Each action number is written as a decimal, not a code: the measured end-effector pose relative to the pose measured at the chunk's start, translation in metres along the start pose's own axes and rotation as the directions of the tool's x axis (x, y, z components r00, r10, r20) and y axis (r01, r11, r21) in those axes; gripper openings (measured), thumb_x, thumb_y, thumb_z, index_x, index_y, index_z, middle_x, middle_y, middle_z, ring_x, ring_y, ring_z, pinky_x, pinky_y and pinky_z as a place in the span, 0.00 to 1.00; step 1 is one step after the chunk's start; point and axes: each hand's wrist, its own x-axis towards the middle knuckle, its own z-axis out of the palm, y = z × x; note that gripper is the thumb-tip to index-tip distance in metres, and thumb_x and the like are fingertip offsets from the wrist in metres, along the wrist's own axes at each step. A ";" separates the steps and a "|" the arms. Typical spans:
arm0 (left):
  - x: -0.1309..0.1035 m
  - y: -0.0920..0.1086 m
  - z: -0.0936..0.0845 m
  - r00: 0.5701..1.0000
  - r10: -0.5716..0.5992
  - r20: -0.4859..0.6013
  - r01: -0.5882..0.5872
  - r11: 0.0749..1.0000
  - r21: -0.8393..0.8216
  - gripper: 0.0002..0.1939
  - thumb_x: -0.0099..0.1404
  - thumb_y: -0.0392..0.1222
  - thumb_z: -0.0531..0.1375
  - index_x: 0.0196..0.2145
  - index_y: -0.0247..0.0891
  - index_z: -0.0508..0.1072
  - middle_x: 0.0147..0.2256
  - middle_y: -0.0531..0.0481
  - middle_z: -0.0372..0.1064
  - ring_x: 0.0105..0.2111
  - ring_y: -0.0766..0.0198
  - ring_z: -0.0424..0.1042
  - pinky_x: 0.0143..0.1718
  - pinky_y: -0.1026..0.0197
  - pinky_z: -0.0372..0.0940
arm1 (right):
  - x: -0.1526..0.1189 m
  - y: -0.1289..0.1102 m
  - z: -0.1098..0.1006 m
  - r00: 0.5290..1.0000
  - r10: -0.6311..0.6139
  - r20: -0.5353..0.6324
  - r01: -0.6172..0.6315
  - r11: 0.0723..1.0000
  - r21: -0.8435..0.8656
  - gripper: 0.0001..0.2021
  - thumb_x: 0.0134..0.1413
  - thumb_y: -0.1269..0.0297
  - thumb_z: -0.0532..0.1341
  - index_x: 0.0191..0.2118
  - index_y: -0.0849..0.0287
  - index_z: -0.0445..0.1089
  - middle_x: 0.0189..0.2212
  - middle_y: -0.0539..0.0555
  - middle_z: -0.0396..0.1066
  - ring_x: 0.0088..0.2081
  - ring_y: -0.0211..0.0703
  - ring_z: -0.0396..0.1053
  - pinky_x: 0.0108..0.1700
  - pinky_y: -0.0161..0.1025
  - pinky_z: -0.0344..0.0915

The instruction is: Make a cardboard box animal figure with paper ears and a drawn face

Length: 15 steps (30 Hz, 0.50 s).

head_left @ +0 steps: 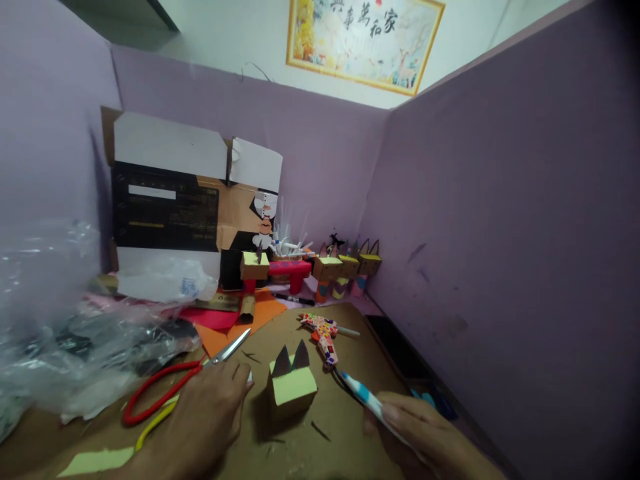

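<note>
A small cardboard box (294, 387) with a pale yellow top and two dark pointed ears stands on the brown board between my hands. My right hand (413, 427) is closed around a white and blue pen (367, 398), its tip pointing up and left. To the left of the box, my left hand (213, 407) is closed, with a small white bit showing at its fingertips; what it holds I cannot make out. Red-handled scissors (163, 400) lie beside and partly behind it. A patterned glue gun (325, 333) rests beyond the box.
Clear plastic bags (95, 353) fill the left side. At the back are a flattened carton (170, 200), more eared box figures (327, 268), a black marker (293, 299) and white sticks (287, 243). A dark flat device (400, 350) lies by the right wall (490, 220).
</note>
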 end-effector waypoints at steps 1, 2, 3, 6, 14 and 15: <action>0.004 0.001 0.004 0.999 -0.030 0.042 0.029 0.999 0.021 0.19 0.65 0.32 0.43 0.34 0.35 0.74 0.34 0.40 0.73 0.34 0.50 0.73 0.33 0.50 0.67 | 0.007 0.002 0.004 0.999 -0.020 0.025 0.020 1.000 0.006 0.20 0.46 0.46 0.63 0.29 0.61 0.72 0.14 0.42 0.48 0.16 0.28 0.41 0.18 0.29 0.41; 0.007 0.002 0.008 0.996 -0.057 0.064 0.057 0.998 0.013 0.19 0.64 0.31 0.44 0.39 0.33 0.74 0.38 0.37 0.73 0.39 0.47 0.73 0.37 0.48 0.68 | 0.014 0.003 0.007 0.999 -0.051 0.020 0.050 0.998 0.024 0.18 0.46 0.48 0.63 0.32 0.61 0.73 0.14 0.42 0.49 0.16 0.28 0.41 0.18 0.29 0.41; 0.007 0.002 0.011 0.995 -0.076 0.063 0.078 0.997 -0.024 0.19 0.63 0.31 0.45 0.44 0.31 0.72 0.44 0.34 0.71 0.44 0.46 0.71 0.41 0.46 0.67 | 0.020 0.003 0.010 0.997 -0.071 0.007 0.071 0.996 0.050 0.17 0.45 0.52 0.63 0.35 0.61 0.74 0.14 0.42 0.51 0.16 0.28 0.42 0.17 0.28 0.41; 0.001 0.005 0.014 0.985 -0.156 0.076 0.172 0.935 -0.311 0.30 0.59 0.37 0.52 0.60 0.32 0.58 0.55 0.35 0.63 0.53 0.46 0.65 0.49 0.47 0.64 | 0.034 0.003 0.012 0.978 -0.153 -0.139 0.178 0.965 0.192 0.18 0.43 0.62 0.64 0.44 0.54 0.73 0.18 0.44 0.61 0.15 0.28 0.46 0.17 0.27 0.44; 0.009 0.043 0.020 0.959 -0.221 0.180 0.273 0.532 -0.802 0.43 0.48 0.38 0.64 0.61 0.35 0.55 0.54 0.37 0.66 0.47 0.49 0.70 0.48 0.51 0.64 | 0.049 -0.017 0.023 0.880 -0.467 -0.088 0.464 0.802 0.377 0.12 0.40 0.61 0.69 0.36 0.53 0.77 0.25 0.50 0.69 0.18 0.31 0.57 0.20 0.31 0.60; 0.012 0.045 0.020 0.966 -0.206 0.156 0.244 0.526 -0.814 0.40 0.48 0.40 0.64 0.59 0.35 0.59 0.51 0.39 0.69 0.47 0.49 0.70 0.47 0.52 0.65 | 0.050 -0.021 0.026 0.864 -0.503 -0.025 0.471 0.790 0.393 0.17 0.39 0.56 0.70 0.40 0.53 0.77 0.28 0.52 0.71 0.21 0.35 0.62 0.23 0.34 0.64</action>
